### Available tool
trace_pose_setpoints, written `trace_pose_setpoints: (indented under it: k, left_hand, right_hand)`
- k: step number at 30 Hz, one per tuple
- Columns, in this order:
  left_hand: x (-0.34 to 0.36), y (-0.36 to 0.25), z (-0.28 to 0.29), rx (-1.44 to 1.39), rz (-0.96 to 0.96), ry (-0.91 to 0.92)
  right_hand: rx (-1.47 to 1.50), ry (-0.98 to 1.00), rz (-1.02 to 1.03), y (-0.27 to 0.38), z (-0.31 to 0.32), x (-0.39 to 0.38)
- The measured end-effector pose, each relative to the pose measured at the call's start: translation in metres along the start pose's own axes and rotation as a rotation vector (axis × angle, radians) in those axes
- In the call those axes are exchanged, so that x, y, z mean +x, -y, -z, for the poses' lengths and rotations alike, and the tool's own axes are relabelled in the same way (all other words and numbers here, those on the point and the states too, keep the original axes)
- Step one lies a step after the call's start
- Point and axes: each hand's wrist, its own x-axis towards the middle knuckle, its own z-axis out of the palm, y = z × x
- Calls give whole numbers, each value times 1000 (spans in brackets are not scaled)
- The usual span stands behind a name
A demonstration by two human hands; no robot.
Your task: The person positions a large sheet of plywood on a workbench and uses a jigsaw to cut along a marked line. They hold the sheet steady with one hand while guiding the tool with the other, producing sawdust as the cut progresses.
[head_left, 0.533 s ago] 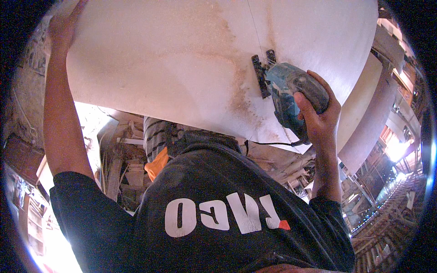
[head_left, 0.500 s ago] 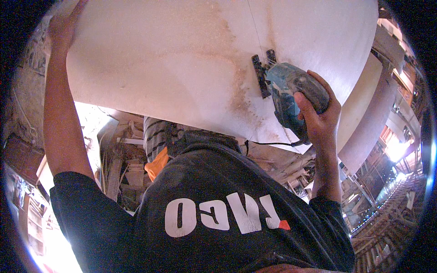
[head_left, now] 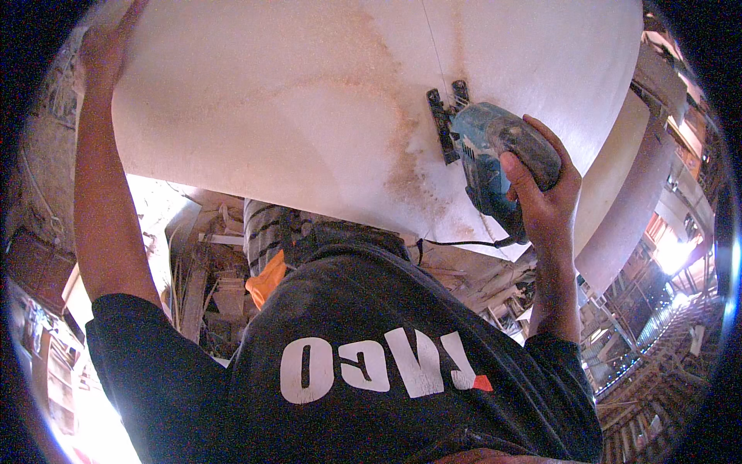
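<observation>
My right hand [head_left: 547,189] is wrapped around the body of a blue and black jigsaw [head_left: 481,155], with the thumb on its near side. The saw's black base plate [head_left: 443,127] sits on a large pale board [head_left: 270,124]. A thin pencil-like line or cut runs from the saw toward the far edge of the picture. Brown sawdust [head_left: 410,174] lies scattered left of the saw. At the far left, my left hand [head_left: 107,54] rests against the board's left side, a finger stretched along it; its other fingers are dim and partly hidden.
A black power cord [head_left: 464,243] trails from the saw's rear over the board's near edge. More pale sheets [head_left: 618,209] lean to the right. Wood scraps [head_left: 228,290] litter the floor below, and an orange cloth-like thing [head_left: 267,280] shows beside my shirt.
The jigsaw and my right hand have shifted very slightly, with the base plate a little farther from me. My left hand stays in place.
</observation>
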Motion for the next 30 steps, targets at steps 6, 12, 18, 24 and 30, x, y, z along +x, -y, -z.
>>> trace_pose_setpoints:
  k: [6, 12, 18, 24, 30]
  left_hand:
    - [-17, -31, 8, -136, 137, -41]
    - [4, 3, -5, -27, 10, -48]
    - [-7, -20, 0, -120, 33, -4]
    - [-43, -64, 32, -829, 277, 261]
    - [-18, -40, 14, -77, 239, -21]
  right_hand:
    - [-14, -20, 14, -3, 0, 1]
    - [-25, -31, 7, -1, 0, 3]
    - [-40, -27, 39, -6, -1, 7]
    - [-11, -28, 33, 1, -3, 8]
    - [-29, -33, 45, 1, -2, 9]
